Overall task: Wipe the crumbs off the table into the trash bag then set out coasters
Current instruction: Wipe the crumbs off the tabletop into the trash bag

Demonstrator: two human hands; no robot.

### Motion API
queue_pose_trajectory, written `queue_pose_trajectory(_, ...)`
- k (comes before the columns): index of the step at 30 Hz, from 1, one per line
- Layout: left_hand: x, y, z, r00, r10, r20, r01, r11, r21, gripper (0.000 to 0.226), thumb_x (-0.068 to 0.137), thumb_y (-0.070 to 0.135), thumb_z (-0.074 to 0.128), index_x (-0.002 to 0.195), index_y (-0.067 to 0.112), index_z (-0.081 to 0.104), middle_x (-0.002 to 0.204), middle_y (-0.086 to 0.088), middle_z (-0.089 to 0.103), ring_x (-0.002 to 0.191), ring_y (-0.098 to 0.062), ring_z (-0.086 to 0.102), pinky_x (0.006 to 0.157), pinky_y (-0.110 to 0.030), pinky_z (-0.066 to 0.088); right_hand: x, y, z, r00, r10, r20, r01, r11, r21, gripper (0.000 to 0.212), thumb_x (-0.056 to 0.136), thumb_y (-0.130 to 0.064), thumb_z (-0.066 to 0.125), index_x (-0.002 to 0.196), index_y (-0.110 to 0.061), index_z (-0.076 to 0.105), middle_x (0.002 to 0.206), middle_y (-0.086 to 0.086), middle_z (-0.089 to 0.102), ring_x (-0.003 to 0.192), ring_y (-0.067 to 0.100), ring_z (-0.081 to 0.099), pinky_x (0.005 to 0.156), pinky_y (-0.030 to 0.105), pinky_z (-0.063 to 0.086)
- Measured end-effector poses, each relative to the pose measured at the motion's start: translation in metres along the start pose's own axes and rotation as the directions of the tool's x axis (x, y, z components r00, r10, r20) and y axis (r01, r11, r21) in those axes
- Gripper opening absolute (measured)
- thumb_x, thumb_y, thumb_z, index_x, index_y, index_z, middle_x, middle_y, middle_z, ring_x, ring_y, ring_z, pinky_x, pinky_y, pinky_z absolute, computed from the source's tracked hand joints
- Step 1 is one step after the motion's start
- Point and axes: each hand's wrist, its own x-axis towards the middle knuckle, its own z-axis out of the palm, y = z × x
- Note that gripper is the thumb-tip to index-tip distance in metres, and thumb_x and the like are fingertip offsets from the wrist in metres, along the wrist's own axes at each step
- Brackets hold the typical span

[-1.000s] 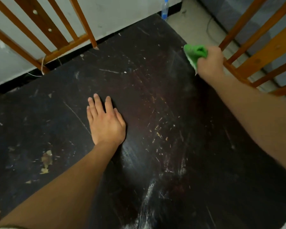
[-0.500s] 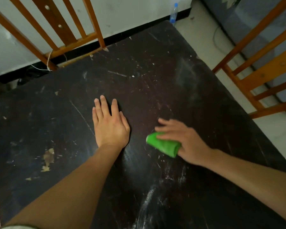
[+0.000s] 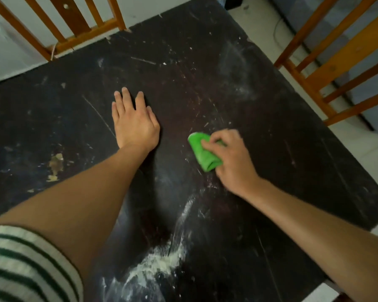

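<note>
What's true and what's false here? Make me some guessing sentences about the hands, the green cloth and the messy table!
1. The right hand grips the green cloth. True.
2. The left hand holds a coaster. False: it lies flat on the table and holds nothing.
3. A pale heap of crumbs lies on the near part of the table, between the two arms. True.
4. The green cloth hangs on a wooden chair. False: it is down on the table, under the right hand's fingers.
</note>
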Motion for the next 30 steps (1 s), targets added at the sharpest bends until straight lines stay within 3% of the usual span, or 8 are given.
queue_pose_trajectory(6, -0.034, -0.031, -0.021, 0.995, 0.091, 0.042, -0.088, 0.994, -0.067, 0.044, 0.102, 0.027, 0.038, 0.142, 0.008, 0.043, 0.156, -0.020, 0.027, 0.147, -0.035, 0.018, 0.121, -0.046, 0.012, -0.123, -0.095, 0.024, 0.972, -0.121, 0.202, 0.081, 0.978, 0.194, 0.050, 0.066, -0.004, 0.076, 0.115, -0.012, 0.068, 0.110, 0.001, 0.052, 0.103, 0.022, 0.048, 0.082, 0.042, 0.046)
queue_pose_trajectory(11, -0.072, -0.056, -0.031, 1.000, 0.012, -0.023, -0.013, 0.998, -0.065, 0.038, 0.098, 0.019, 0.046, 0.132, 0.003, 0.052, 0.149, -0.025, 0.038, 0.142, -0.041, 0.028, 0.117, -0.051, 0.019, -0.122, -0.099, -0.006, 0.992, 0.059, 0.108, -0.100, 0.903, 0.418, 0.050, 0.066, 0.004, 0.064, 0.112, -0.014, 0.070, 0.109, -0.006, 0.049, 0.103, 0.016, 0.051, 0.089, 0.030, 0.043)
queue_pose_trajectory(14, -0.080, -0.041, -0.025, 0.993, -0.118, -0.007, 0.117, 0.988, -0.099, 0.043, 0.099, 0.022, 0.044, 0.137, 0.002, 0.047, 0.153, -0.024, 0.032, 0.144, -0.040, 0.022, 0.118, -0.051, 0.015, -0.069, -0.046, -0.041, 0.970, 0.216, -0.107, -0.177, 0.940, 0.291, 0.049, 0.069, 0.006, 0.055, 0.112, -0.011, 0.070, 0.106, 0.005, 0.056, 0.099, 0.024, 0.056, 0.088, 0.030, 0.045)
queue_pose_trajectory(17, -0.091, -0.021, -0.007, 0.979, -0.200, -0.032, 0.197, 0.978, -0.074, 0.050, 0.100, 0.027, 0.038, 0.145, 0.004, 0.037, 0.158, -0.022, 0.022, 0.148, -0.037, 0.012, 0.120, -0.049, 0.009, -0.015, 0.042, -0.076, 0.861, 0.408, -0.305, -0.409, 0.910, 0.064, 0.040, 0.082, 0.005, 0.059, 0.118, -0.009, 0.066, 0.115, 0.013, 0.058, 0.107, 0.028, 0.056, 0.095, 0.035, 0.045)
queue_pose_trajectory(24, -0.091, -0.019, 0.002, 0.974, -0.214, -0.071, 0.213, 0.977, -0.028, 0.051, 0.099, 0.028, 0.035, 0.144, 0.004, 0.036, 0.158, -0.022, 0.021, 0.148, -0.036, 0.011, 0.120, -0.050, 0.010, 0.026, 0.143, -0.098, 0.651, 0.648, -0.395, -0.712, 0.702, -0.022, 0.028, 0.085, 0.001, 0.051, 0.110, 0.001, 0.065, 0.118, 0.021, 0.058, 0.112, 0.037, 0.053, 0.096, 0.040, 0.042)
queue_pose_trajectory(26, -0.091, -0.019, 0.002, 0.974, -0.218, -0.065, 0.217, 0.976, -0.023, 0.051, 0.099, 0.028, 0.035, 0.144, 0.004, 0.036, 0.158, -0.022, 0.021, 0.149, -0.036, 0.011, 0.120, -0.050, 0.009, 0.014, 0.117, -0.081, 0.698, 0.613, -0.371, -0.669, 0.743, -0.031, 0.035, 0.084, 0.004, 0.054, 0.117, -0.003, 0.064, 0.121, 0.017, 0.057, 0.112, 0.034, 0.051, 0.097, 0.038, 0.040)
queue_pose_trajectory(28, -0.091, -0.020, 0.001, 0.974, -0.216, -0.068, 0.216, 0.976, -0.018, 0.051, 0.100, 0.027, 0.035, 0.145, 0.004, 0.035, 0.158, -0.022, 0.021, 0.149, -0.036, 0.011, 0.120, -0.050, 0.009, -0.012, 0.074, -0.058, 0.825, 0.509, -0.245, -0.534, 0.844, -0.045, 0.036, 0.080, 0.003, 0.060, 0.112, -0.013, 0.068, 0.117, 0.017, 0.056, 0.107, 0.035, 0.052, 0.094, 0.039, 0.040)
queue_pose_trajectory(30, -0.091, -0.020, 0.001, 0.973, -0.220, -0.065, 0.219, 0.976, -0.023, 0.051, 0.100, 0.027, 0.035, 0.145, 0.004, 0.035, 0.158, -0.022, 0.021, 0.149, -0.036, 0.010, 0.120, -0.050, 0.009, -0.055, 0.023, -0.027, 0.883, 0.440, -0.162, -0.424, 0.897, 0.124, 0.027, 0.077, -0.014, 0.066, 0.099, -0.029, 0.070, 0.111, 0.015, 0.054, 0.102, 0.032, 0.053, 0.092, 0.049, 0.043)
